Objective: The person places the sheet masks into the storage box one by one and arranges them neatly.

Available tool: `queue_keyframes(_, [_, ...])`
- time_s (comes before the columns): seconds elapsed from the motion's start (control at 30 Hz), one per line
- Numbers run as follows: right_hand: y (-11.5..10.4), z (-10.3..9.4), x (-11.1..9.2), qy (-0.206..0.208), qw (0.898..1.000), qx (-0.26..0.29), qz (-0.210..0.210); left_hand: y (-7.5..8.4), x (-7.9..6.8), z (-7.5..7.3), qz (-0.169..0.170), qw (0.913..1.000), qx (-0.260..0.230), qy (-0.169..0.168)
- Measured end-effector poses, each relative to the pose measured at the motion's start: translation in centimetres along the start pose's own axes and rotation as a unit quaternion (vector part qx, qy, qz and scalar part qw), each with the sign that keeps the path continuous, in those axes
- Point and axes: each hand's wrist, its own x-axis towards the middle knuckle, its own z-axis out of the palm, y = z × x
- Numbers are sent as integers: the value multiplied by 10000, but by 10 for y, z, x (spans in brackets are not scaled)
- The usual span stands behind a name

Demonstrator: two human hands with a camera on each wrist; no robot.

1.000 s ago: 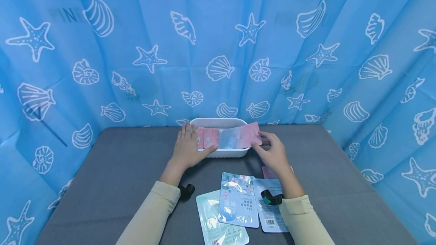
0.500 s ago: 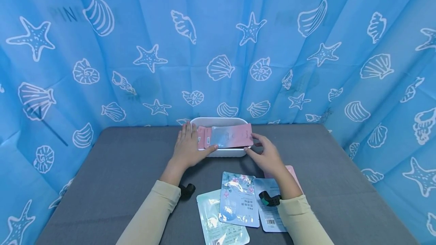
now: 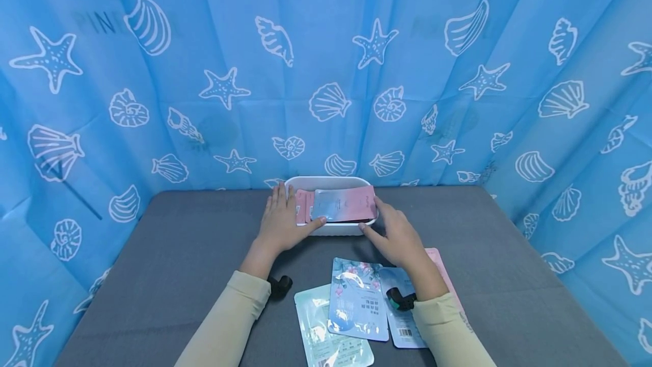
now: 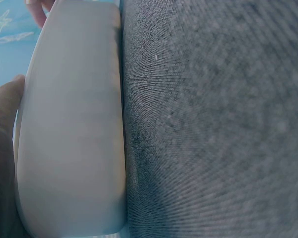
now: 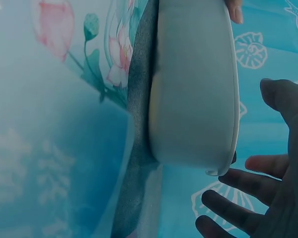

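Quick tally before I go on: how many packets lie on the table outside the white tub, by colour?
Pale green packet: 1
Blue: 2, flowered packet and barcode packet
Pink packet, partly hidden: 1
Total in sight: 4

flat rectangular two-tone glossy pouch (image 3: pixel 344 204): pale blue fading into pink | oblong white plastic basket (image 3: pixel 338 230) | flat rectangular light-blue glossy pouch (image 3: pixel 358 302): pink blossoms | flat rectangular mint-green glossy pouch (image 3: pixel 328 330) | grey cloth-covered bench (image 3: pixel 188 242) | blue fabric curtain (image 3: pixel 326 44): white starfish-and-shell print
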Motion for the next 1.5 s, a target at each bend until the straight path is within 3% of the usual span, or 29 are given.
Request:
queue_keyframes(0.6, [-4, 2, -1, -108, 9996, -185, -188, 0, 0, -1, 32, 10000, -87, -33])
queue_keyframes(1.13, [3, -5, -3, -240, 9993, 218, -165, -1, 0, 2, 15, 9999, -75, -76])
queue_keyframes(1.5, [30, -24, -23, -317, 9953, 886, -227, -2, 0, -1, 69, 9999, -60, -140])
